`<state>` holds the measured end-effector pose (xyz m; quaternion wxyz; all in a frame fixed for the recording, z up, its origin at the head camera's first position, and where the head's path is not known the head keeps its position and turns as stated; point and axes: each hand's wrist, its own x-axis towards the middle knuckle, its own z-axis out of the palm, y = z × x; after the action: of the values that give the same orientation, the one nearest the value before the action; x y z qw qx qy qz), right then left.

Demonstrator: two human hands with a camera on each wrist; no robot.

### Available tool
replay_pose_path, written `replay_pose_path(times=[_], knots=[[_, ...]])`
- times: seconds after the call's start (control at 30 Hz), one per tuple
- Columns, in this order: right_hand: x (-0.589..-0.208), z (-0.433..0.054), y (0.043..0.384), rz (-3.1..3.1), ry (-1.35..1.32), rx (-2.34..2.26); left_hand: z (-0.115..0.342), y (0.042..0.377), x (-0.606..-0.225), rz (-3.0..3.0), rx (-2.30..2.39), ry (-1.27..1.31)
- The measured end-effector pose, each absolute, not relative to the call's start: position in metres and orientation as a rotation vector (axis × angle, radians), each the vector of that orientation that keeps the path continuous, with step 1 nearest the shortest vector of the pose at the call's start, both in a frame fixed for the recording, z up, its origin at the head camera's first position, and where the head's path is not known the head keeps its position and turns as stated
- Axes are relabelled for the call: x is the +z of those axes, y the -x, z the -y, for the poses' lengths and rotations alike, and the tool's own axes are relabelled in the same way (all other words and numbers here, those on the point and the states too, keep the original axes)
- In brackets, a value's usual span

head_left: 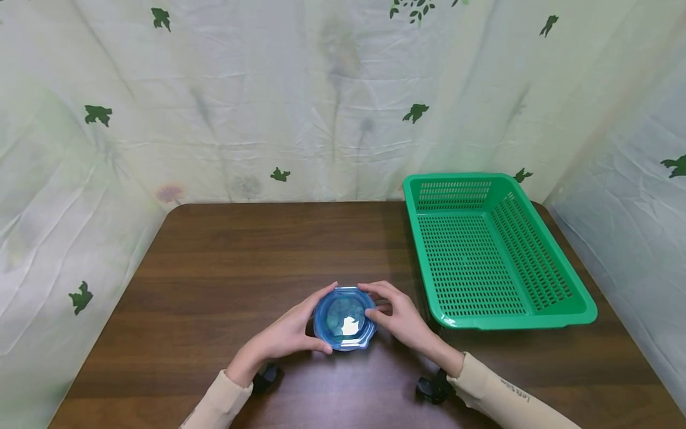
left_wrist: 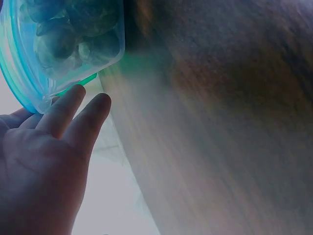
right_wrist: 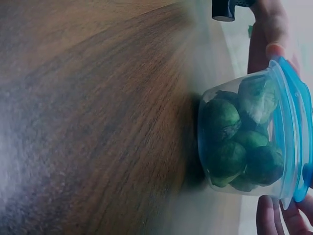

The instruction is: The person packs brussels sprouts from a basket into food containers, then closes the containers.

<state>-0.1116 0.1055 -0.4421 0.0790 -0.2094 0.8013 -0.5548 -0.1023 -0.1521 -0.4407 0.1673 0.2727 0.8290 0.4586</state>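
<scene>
A clear plastic food container [head_left: 345,319] with a blue lid [right_wrist: 299,122] stands on the brown table near the middle of the head view. Through its wall, the right wrist view shows several round green Brussels sprouts [right_wrist: 227,159]. My left hand [head_left: 289,330] grips the container's left side, thumb at the front rim and fingertips at the back. On the other side my right hand [head_left: 402,319] pinches the lid's rim, its thumb on top and its fingers along the edge. The lid covers the container; whether it is fully pressed down I cannot tell.
A green slatted plastic basket [head_left: 423,262] sits at the table's right rear, close beyond my right hand. The brown wooden table [head_left: 214,280] extends to the left. Pale curtains with leaf shapes [head_left: 278,174] hang behind and at both sides.
</scene>
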Motion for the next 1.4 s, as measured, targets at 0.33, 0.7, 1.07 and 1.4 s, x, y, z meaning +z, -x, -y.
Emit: replay_pose_path(times=[0.33,0.7,1.07,1.4], knots=[[-0.4435,-0.1063,0.1136,-2.368,0.658,-1.655,0.1528,0.1019,-0.4364,-2.361,1.301,-0.755],[-0.4435,-0.1072,0.1141,-2.399,0.680,-1.624,0.1519,0.1020,-0.4375,-2.350,1.310,-0.763],[-0.4430,-0.1083,0.1122,-2.401,0.666,-1.647,0.1517,0.1015,-0.4336,-2.311,1.299,-0.741],[-0.4384,-0.1090,0.1131,-2.424,0.695,-1.727,0.1554,0.1050,-0.4319,-2.326,1.348,-0.770]])
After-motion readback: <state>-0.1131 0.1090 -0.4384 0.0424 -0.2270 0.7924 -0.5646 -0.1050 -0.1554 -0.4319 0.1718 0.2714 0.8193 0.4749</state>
